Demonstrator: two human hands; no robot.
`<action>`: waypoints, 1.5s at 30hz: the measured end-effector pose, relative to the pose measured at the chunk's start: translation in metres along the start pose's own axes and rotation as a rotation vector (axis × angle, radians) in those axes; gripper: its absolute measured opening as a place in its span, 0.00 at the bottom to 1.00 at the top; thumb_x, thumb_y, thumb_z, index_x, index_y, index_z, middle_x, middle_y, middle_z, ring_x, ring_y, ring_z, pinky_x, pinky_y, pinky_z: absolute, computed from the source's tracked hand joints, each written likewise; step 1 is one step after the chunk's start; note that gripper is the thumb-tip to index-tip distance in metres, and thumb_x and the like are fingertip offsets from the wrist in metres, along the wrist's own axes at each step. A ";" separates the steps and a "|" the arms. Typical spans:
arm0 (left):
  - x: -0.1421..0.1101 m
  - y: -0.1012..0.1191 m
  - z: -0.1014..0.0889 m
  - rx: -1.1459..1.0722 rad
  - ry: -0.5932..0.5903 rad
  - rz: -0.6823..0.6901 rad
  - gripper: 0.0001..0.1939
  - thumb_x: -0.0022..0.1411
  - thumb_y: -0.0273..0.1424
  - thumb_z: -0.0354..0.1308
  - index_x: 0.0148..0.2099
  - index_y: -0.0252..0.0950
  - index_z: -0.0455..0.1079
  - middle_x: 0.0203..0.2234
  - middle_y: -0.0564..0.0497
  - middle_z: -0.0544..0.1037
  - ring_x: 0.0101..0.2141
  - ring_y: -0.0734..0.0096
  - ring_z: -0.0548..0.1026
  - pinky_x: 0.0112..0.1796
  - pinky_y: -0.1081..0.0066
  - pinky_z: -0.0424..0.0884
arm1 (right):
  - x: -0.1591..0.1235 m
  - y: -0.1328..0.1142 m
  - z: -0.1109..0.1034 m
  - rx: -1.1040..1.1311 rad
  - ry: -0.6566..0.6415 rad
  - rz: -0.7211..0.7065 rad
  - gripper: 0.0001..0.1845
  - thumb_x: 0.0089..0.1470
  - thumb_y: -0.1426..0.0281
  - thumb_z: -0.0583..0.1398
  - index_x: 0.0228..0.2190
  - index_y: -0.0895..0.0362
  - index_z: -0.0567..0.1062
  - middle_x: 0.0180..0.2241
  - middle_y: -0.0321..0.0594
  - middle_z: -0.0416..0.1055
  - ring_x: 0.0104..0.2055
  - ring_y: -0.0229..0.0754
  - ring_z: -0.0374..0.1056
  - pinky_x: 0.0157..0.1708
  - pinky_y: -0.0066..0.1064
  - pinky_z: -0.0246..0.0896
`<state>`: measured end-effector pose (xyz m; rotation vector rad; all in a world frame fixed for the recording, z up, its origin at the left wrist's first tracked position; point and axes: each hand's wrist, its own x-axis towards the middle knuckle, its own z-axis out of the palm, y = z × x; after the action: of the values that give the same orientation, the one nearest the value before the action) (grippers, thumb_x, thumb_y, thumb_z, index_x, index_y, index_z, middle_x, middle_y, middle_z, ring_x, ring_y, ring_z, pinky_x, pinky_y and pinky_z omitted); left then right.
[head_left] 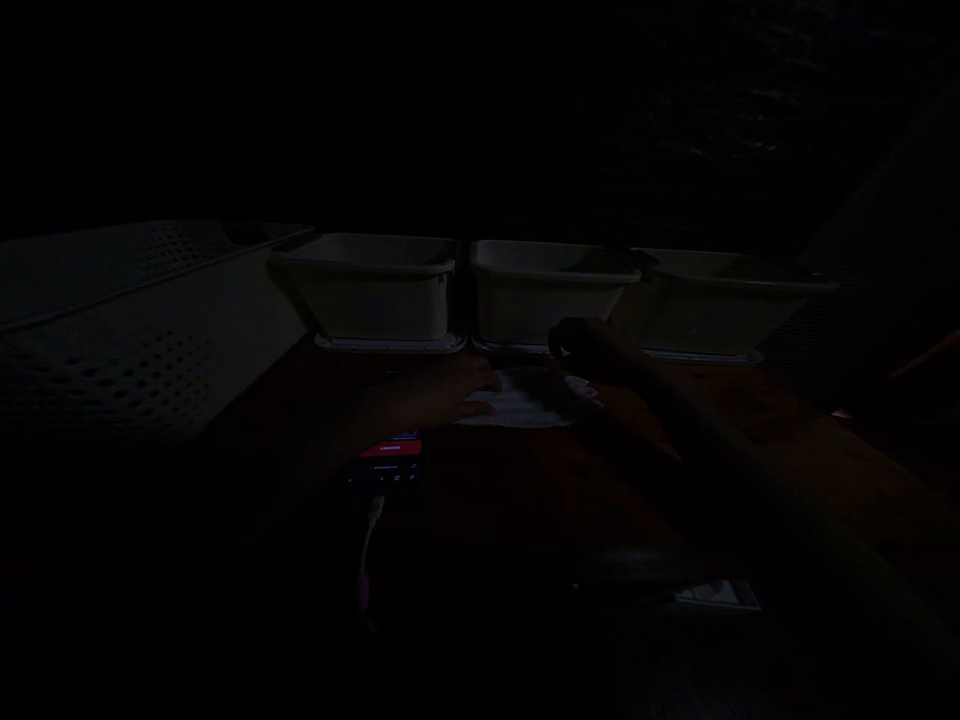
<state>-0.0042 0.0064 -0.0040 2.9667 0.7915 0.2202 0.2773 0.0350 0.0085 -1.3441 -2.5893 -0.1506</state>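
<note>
The scene is very dark. A flat white piece, seemingly cloth [525,398], lies on a reddish-brown wooden table [480,480]; its exact kind cannot be made out. My left hand [461,387] rests at the cloth's left edge, with thumb and fingers apart. Above the right end of the cloth is my right hand [589,343], its fingers curled in and pointing down. Whatever those fingers hold, if anything, is lost in shadow. Just below my left forearm a phone [390,460] lies with its screen lit, partly covered by that arm.
Behind the hands stand three pale plastic bins: a left bin [375,295], a middle bin [551,300] and a right bin [705,315]. A large perforated basket [247,320] flanks the left side. A cable [367,540] runs from the phone. A small pale flat object [718,594] lies near the front.
</note>
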 end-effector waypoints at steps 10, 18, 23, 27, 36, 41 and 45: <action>0.001 0.005 -0.004 0.016 -0.014 -0.023 0.15 0.69 0.33 0.55 0.56 0.35 0.70 0.54 0.44 0.71 0.54 0.64 0.70 0.54 0.67 0.64 | 0.000 -0.005 0.003 0.069 -0.029 0.039 0.13 0.48 0.79 0.57 0.35 0.63 0.79 0.38 0.46 0.74 0.35 0.38 0.66 0.33 0.25 0.53; 0.000 0.000 0.000 0.009 0.007 0.005 0.16 0.70 0.34 0.53 0.57 0.36 0.69 0.55 0.45 0.71 0.54 0.64 0.69 0.55 0.66 0.63 | -0.003 -0.014 -0.003 0.120 -0.013 0.104 0.13 0.45 0.81 0.57 0.34 0.62 0.78 0.36 0.43 0.73 0.34 0.37 0.64 0.32 0.24 0.53; 0.001 -0.001 0.000 0.007 0.007 0.017 0.16 0.69 0.33 0.54 0.57 0.36 0.69 0.55 0.45 0.71 0.55 0.64 0.69 0.55 0.67 0.63 | -0.002 -0.014 -0.002 0.144 0.010 0.100 0.16 0.41 0.82 0.56 0.33 0.62 0.78 0.34 0.43 0.72 0.34 0.37 0.64 0.32 0.25 0.53; 0.001 0.001 -0.001 0.012 0.004 0.010 0.15 0.70 0.33 0.54 0.56 0.36 0.69 0.55 0.46 0.71 0.55 0.64 0.69 0.55 0.67 0.63 | -0.002 -0.010 0.001 0.175 0.033 0.091 0.17 0.39 0.81 0.55 0.32 0.61 0.77 0.34 0.43 0.71 0.35 0.38 0.65 0.34 0.26 0.55; 0.000 0.002 -0.002 0.006 0.001 -0.014 0.15 0.69 0.33 0.55 0.56 0.35 0.70 0.54 0.45 0.71 0.54 0.64 0.69 0.55 0.67 0.63 | -0.002 -0.012 0.001 0.124 0.027 0.150 0.15 0.41 0.81 0.56 0.32 0.61 0.78 0.36 0.43 0.73 0.34 0.38 0.65 0.33 0.26 0.55; 0.001 0.004 -0.004 0.020 -0.011 -0.014 0.15 0.69 0.33 0.55 0.55 0.34 0.70 0.54 0.44 0.71 0.54 0.64 0.70 0.54 0.67 0.63 | -0.002 -0.010 0.004 0.122 0.033 0.126 0.12 0.43 0.79 0.57 0.31 0.61 0.78 0.35 0.44 0.74 0.34 0.38 0.67 0.33 0.26 0.54; 0.000 0.007 -0.006 0.034 -0.021 -0.037 0.14 0.69 0.33 0.55 0.55 0.34 0.70 0.54 0.44 0.72 0.53 0.64 0.70 0.53 0.67 0.64 | -0.002 -0.007 0.007 0.153 0.041 0.127 0.12 0.43 0.80 0.57 0.31 0.62 0.77 0.35 0.44 0.75 0.33 0.38 0.67 0.32 0.25 0.55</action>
<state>-0.0011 0.0004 0.0025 2.9781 0.8559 0.1754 0.2718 0.0308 0.0015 -1.4281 -2.4188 0.0390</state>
